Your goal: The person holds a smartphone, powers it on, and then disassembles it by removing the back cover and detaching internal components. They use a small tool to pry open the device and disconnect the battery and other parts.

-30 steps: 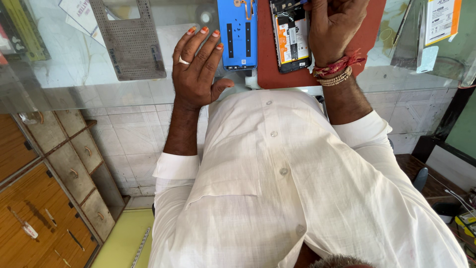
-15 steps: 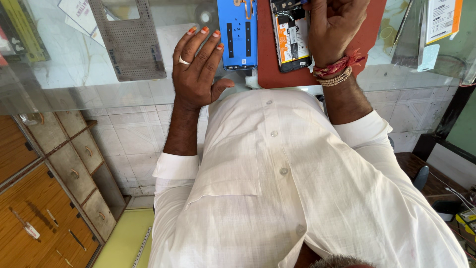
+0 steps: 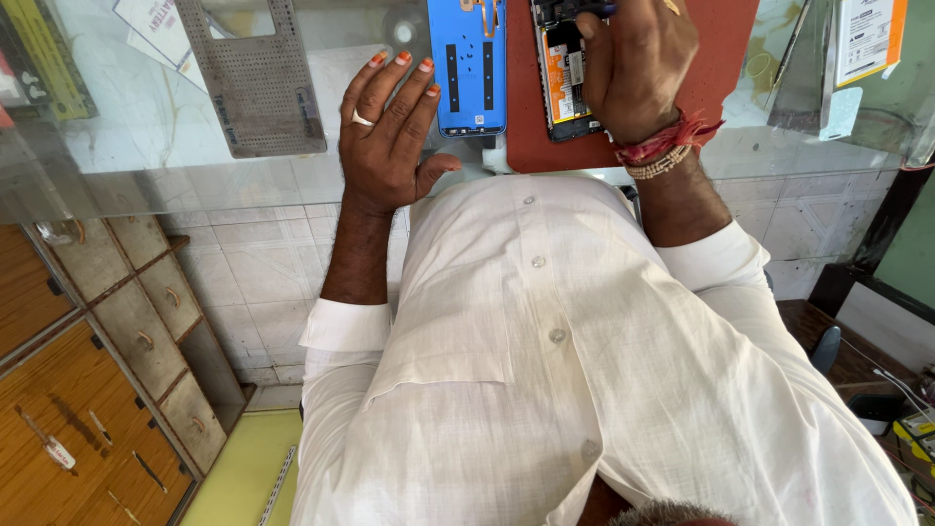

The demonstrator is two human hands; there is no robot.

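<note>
An opened phone (image 3: 565, 73), its orange and black insides facing up, lies on a red mat (image 3: 721, 58) at the far edge of a glass counter (image 3: 146, 136). The right hand (image 3: 638, 63) rests over the phone's right side with fingers curled around a dark tool (image 3: 589, 10) at the phone's top; how tightly they close cannot be told. Red thread and a bead bracelet (image 3: 662, 156) circle that wrist. Just beside the phone, on its left, lies a blue back cover (image 3: 467, 68). The left hand (image 3: 390, 136) lies flat on the glass, fingers spread and holding nothing, fingertips touching the cover's edge. A perforated grey metal plate (image 3: 255, 83) lies further left.
</note>
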